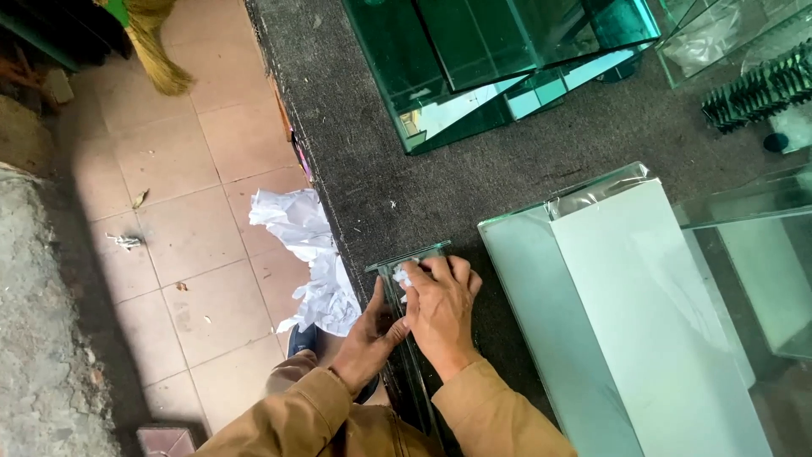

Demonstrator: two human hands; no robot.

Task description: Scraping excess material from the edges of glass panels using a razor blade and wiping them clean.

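Note:
A narrow clear glass strip point(412, 254) lies on the dark grey carpeted table point(406, 178), running toward me along its left edge. My left hand point(368, 338) grips the strip's left side, thumb up against the glass. My right hand point(440, 309) lies flat on top of the strip and presses a small wad of white paper point(402, 277) against it. Both sleeves are tan.
A long glass tank point(609, 322) with a white panel lies right of my hands. More green-tinted glass tanks point(499, 59) stand at the back. Crumpled white paper point(309, 254) hangs off the table's left edge above the tiled floor point(186, 237). A broom point(156, 51) stands far left.

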